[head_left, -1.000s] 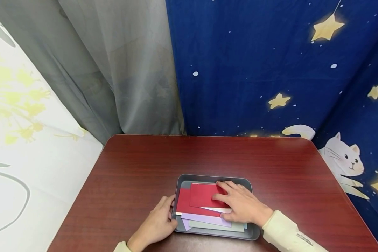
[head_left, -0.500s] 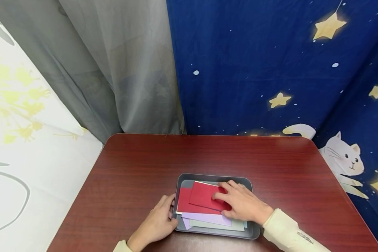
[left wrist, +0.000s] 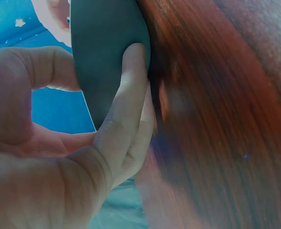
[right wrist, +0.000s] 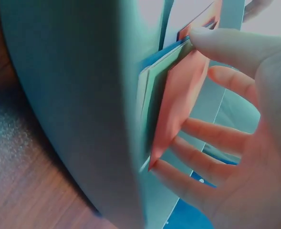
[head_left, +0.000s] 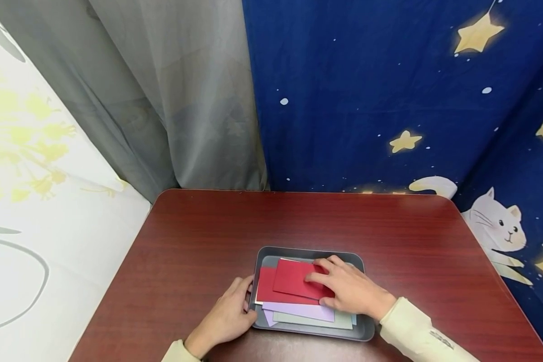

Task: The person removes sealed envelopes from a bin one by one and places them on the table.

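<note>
A dark grey tray holds several loose flat paper pieces, like cards or envelopes. On top lies a red card, overlapping another red one. Below these, a lilac card and a pale green card show. My left hand grips the tray's left wall; in the left wrist view the thumb and fingers stand on opposite sides of that wall. Over the pile, my right hand holds the upper red card by its edges, thumb at the near edge, fingertips at the far one. It covers the card's right end.
The brown wooden table extends around the tray on all sides. Behind it hang a grey curtain and a blue curtain with stars. A white patterned cloth hangs at the left.
The upper red card first tilted and rose slightly under my right hand, then turned nearly straight again, covering a white and dark strip beneath it. The left hand stays on the tray.
</note>
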